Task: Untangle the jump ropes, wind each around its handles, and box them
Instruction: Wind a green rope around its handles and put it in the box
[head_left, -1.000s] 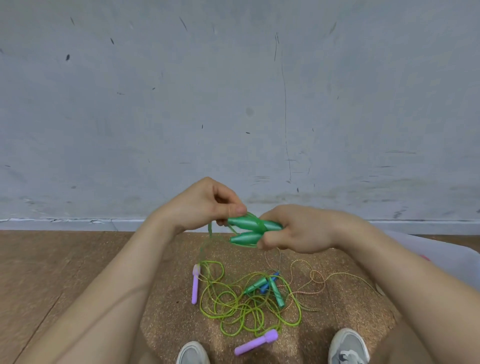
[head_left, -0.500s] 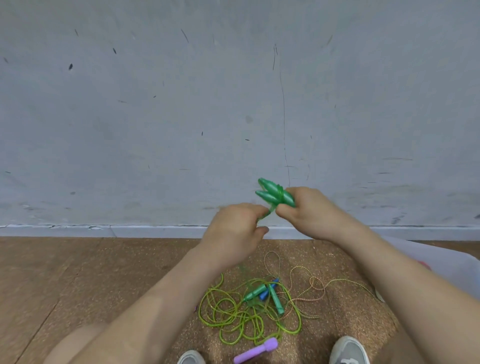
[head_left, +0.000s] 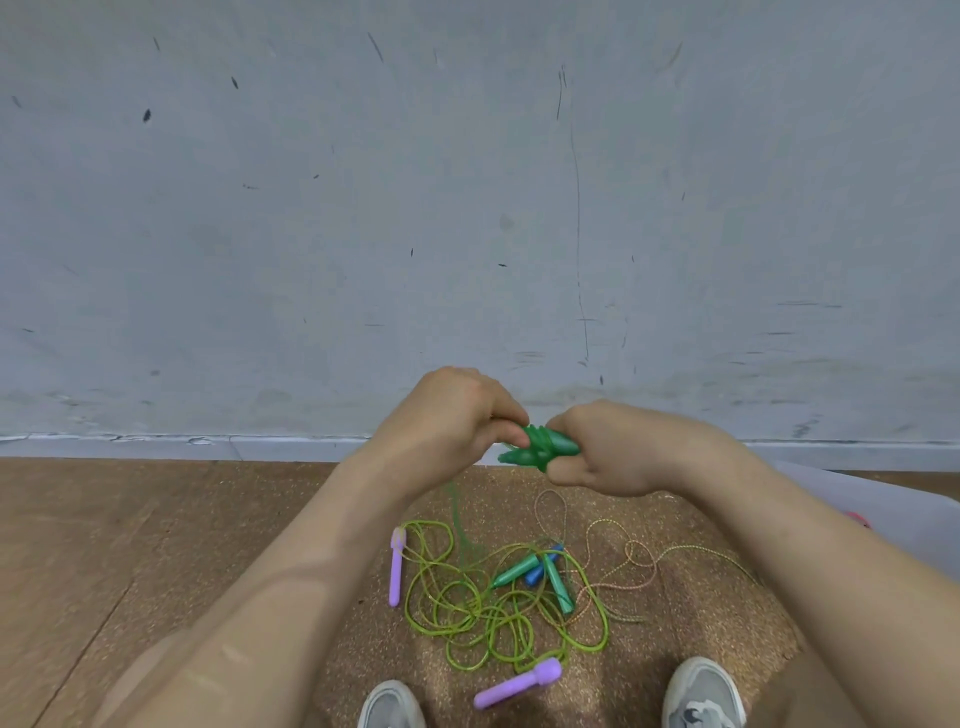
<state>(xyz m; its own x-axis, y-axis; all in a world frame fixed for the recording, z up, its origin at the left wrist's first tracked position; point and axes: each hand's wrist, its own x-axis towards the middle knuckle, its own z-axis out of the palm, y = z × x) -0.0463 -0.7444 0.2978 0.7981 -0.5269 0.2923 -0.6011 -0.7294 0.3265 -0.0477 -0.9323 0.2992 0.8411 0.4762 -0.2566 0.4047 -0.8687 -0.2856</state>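
Green handles (head_left: 546, 450), lower than before, gripped by right hand (head_left: 621, 449); left hand (head_left: 449, 415) pinches rope (head_left: 455, 512) alongside.

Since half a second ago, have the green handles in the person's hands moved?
Yes. The green handles have dropped: they showed against the wall above the baseboard, and now sit level with it.

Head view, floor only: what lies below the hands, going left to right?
purple handle → teal and blue handles → speckled rope → translucent box. I left out the yellow-green rope tangle and the second purple handle because they overlap these.
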